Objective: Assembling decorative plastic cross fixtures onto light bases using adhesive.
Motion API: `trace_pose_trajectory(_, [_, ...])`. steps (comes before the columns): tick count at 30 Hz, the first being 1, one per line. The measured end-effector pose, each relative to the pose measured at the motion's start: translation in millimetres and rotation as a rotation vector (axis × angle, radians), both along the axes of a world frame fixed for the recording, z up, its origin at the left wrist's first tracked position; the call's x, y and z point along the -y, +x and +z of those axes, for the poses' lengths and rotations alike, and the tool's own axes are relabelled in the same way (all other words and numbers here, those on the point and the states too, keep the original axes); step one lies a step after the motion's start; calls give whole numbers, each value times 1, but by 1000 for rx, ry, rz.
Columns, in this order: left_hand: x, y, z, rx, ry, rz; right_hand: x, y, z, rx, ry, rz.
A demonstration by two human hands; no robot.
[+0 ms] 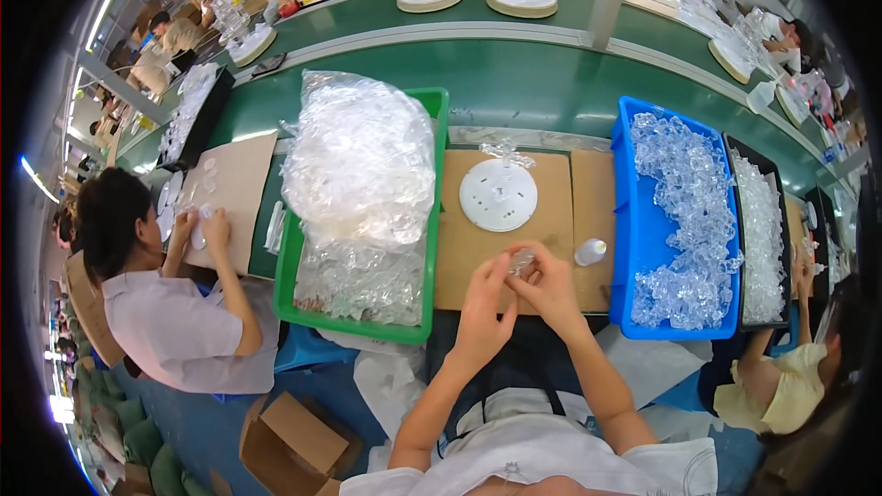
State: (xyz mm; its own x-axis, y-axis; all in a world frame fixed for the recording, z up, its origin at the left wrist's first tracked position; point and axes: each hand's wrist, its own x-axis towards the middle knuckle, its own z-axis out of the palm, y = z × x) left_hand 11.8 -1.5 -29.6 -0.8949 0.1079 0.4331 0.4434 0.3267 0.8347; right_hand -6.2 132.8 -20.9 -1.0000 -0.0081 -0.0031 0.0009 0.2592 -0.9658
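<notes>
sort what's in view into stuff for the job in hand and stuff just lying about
Likely in use: clear piece in left hand and right hand, white disc, blue bin, green bin

Probably lying about: open cardboard box, green sacks

Left hand [484, 301] and right hand [551, 290] pinch small clear piece [522, 263] near white disc [485, 205] on cardboard [457, 262]; green bin [441, 133] at left, blue bin [650, 234] at right.

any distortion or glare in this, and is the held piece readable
In the head view, the bench rail curves and the corners go black; the plastic bag glares near-white; ceiling lights burn out at left; the small clear piece between the fingers lacks readable detail.
</notes>
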Motion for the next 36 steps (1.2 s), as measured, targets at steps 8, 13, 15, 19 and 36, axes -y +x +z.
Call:
trace_pose_trajectory(8, [-4,-98,-64,-108,-732,233,-12,-2,-12,251,-890,-206])
trace_pose_trajectory(13, [-20,-70,-85,37,-813,269,3,-13,-7,185,-658,-214])
trace_pose_trajectory(15, [-27,-42,-73,118,-876,322,4,-19,-14,110,-595,-186])
trace_pose_trajectory(19, [-3,-22,-52,517,-368,67,7,-17,-24,177,-565,-206])
trace_pose_trajectory(36, [-10,28,-86,27,-632,14,2,-3,-28,286,-106,-296])
